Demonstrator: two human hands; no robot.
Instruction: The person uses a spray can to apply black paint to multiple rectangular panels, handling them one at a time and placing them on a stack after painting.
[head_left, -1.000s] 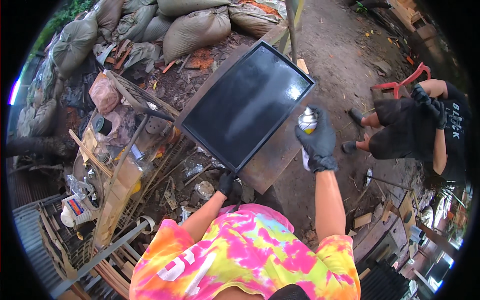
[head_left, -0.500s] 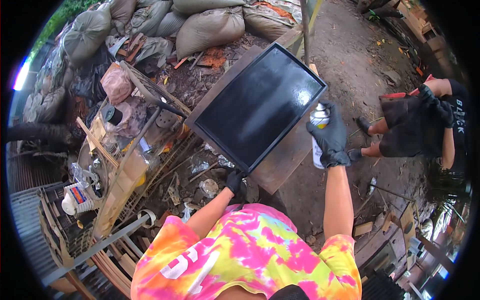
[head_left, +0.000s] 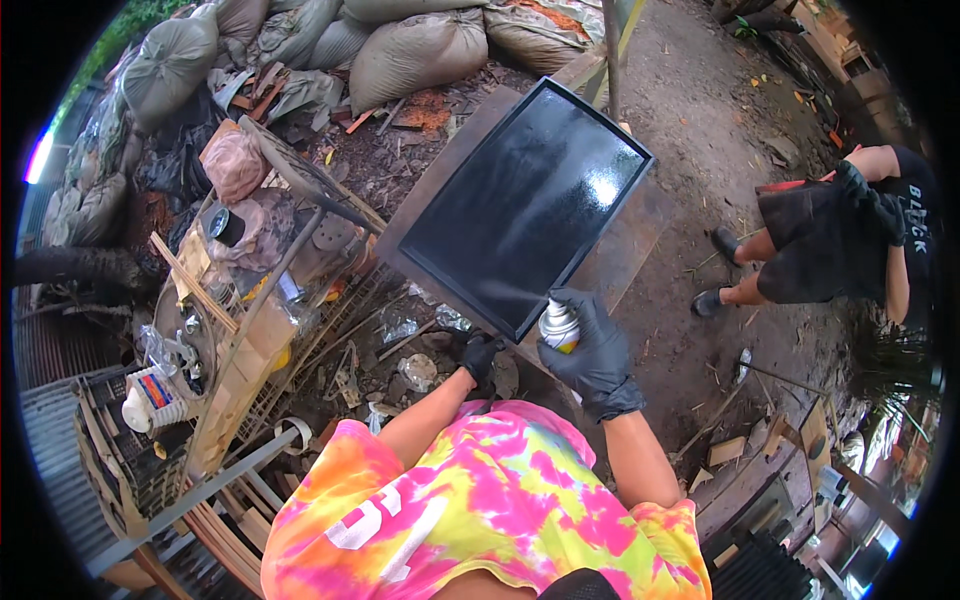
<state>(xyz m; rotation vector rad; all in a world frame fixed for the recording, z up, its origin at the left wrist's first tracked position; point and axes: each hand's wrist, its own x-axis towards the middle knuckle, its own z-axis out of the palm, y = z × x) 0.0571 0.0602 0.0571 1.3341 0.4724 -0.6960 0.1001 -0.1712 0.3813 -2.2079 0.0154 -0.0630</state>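
A black rectangular tray [head_left: 515, 190] with a raised rim lies tilted across a brown board [head_left: 625, 235]; its surface shines wet toward the far right. My right hand [head_left: 597, 360], in a black glove, is closed around a spray can [head_left: 558, 326] with a white top. The can is at the tray's near right edge, and a pale mist streams from its nozzle leftward over the near end. My left hand [head_left: 482, 358], also black-gloved, is just below the tray's near corner. Its fingers are dark and small, so their grip is unclear.
On the left, a cluttered rack [head_left: 330, 300] holds a dark jar [head_left: 226, 226], wood strips and wrapped bundles. Stuffed sacks [head_left: 420, 60] are piled at the far side. A post [head_left: 611, 70] rises behind the board. Another person [head_left: 820, 235] stands on the right.
My right hand has brought the spray can nearer and leftward along the tray's edge, and mist now shows. The tray has turned slightly. My left hand has shifted slightly right.
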